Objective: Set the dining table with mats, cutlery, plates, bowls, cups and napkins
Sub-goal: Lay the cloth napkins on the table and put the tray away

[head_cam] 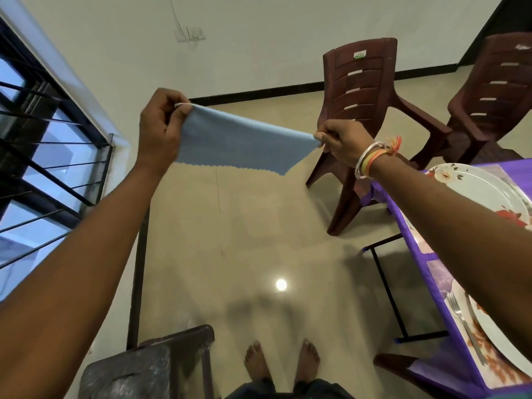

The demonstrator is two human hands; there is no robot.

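A light blue cloth napkin (241, 139) with a zigzag lower edge hangs stretched in the air above the floor. My left hand (161, 125) pinches its left top corner, and my right hand (342, 142) pinches its right corner. At the right edge stands the table (403, 226) under a purple floral cover. On it lie a white flowered plate (478, 185) at the far end and a second plate (495, 335) nearer me, with a fork (463, 323) to its left.
Two dark brown plastic chairs (362, 110) (489, 96) stand beyond the table's far end. Another brown chair (403, 367) is tucked at the near side. A dark stool or side table (149, 367) sits at bottom left. A barred window (37, 139) fills the left wall.
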